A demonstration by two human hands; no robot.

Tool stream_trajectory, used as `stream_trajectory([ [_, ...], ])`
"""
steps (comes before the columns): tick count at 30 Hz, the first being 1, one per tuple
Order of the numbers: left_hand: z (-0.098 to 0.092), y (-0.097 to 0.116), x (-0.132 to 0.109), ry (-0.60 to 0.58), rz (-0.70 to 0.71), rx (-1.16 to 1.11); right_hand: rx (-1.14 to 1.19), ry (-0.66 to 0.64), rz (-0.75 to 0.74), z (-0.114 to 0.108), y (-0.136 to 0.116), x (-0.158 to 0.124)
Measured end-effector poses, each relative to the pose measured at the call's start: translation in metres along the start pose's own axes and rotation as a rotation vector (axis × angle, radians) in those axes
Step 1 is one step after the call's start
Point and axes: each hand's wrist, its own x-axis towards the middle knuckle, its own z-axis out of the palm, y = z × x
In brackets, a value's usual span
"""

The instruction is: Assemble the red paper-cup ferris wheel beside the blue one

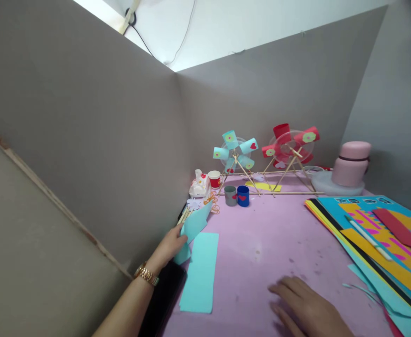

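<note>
My left hand (pixel 173 241) is closed on a light blue sheet of paper (pixel 195 223) at the left side of the table, its thumb on top. Below the sheet, light blue paper strips (pixel 201 276) lie flat on the lilac tabletop (pixel 254 262). Thin wooden sticks (pixel 184 216) lie just beyond the fingers. At the lower right, my right hand (pixel 305 306) hovers low over the table, slightly blurred, fingers apart and nothing in them. A grey paper ring (pixel 230 196) and a blue paper ring (pixel 243 196), each with a red heart, stand farther back.
Two stick-and-paper wheels, one light blue (pixel 235 152) and one red (pixel 292 145), stand at the back. A pink flask (pixel 352 164) is at the back right. Coloured papers (pixel 353 210) with a pen (pixel 369 238) are stacked right. A paper cup (pixel 214 179) and tissue pack (pixel 199 185) stand left.
</note>
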Motion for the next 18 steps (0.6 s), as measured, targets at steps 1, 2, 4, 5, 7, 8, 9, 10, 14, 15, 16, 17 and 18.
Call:
stream_trajectory([
  [1, 0.001, 0.002, -0.002, -0.007, 0.007, -0.031, 0.036, -0.054, 0.078, -0.002, -0.01, 0.023],
  [2, 0.002, 0.005, -0.005, -0.016, 0.014, -0.06, 0.084, -0.118, 0.135, -0.002, -0.019, 0.047],
  [4, 0.003, 0.01, -0.011, -0.031, 0.026, -0.108, 0.15, -0.163, 0.292, 0.006, -0.034, 0.095],
  [5, 0.003, 0.012, -0.013, -0.035, 0.032, -0.126, 0.158, -0.181, 0.316, 0.014, -0.039, 0.117],
  [7, 0.004, 0.012, -0.019, -0.031, 0.042, -0.143, 0.162, -0.19, 0.367, 0.033, -0.044, 0.153],
  [8, 0.005, 0.011, -0.022, -0.029, 0.045, -0.142, 0.17, -0.196, 0.398, 0.043, -0.044, 0.167],
  [9, 0.005, 0.01, -0.025, -0.028, 0.045, -0.139, 0.181, -0.207, 0.426, 0.052, -0.044, 0.177],
  [10, 0.006, 0.008, -0.028, -0.029, 0.041, -0.134, 0.195, -0.204, 0.447, 0.06, -0.044, 0.184],
  [14, 0.009, -0.003, -0.04, -0.039, 0.022, -0.128, 0.335, -0.151, 0.502, 0.076, -0.04, 0.186],
  [15, 0.009, -0.006, -0.042, -0.036, 0.023, -0.128, 0.389, -0.131, 0.522, 0.077, -0.038, 0.182],
  [16, 0.01, -0.008, -0.044, -0.032, 0.025, -0.126, 0.449, -0.11, 0.55, 0.078, -0.035, 0.176],
  [17, 0.011, -0.011, -0.045, -0.027, 0.029, -0.122, 0.517, -0.09, 0.58, 0.077, -0.031, 0.17],
  [18, 0.012, -0.013, -0.046, -0.021, 0.034, -0.115, 0.594, -0.071, 0.612, 0.075, -0.026, 0.162],
])
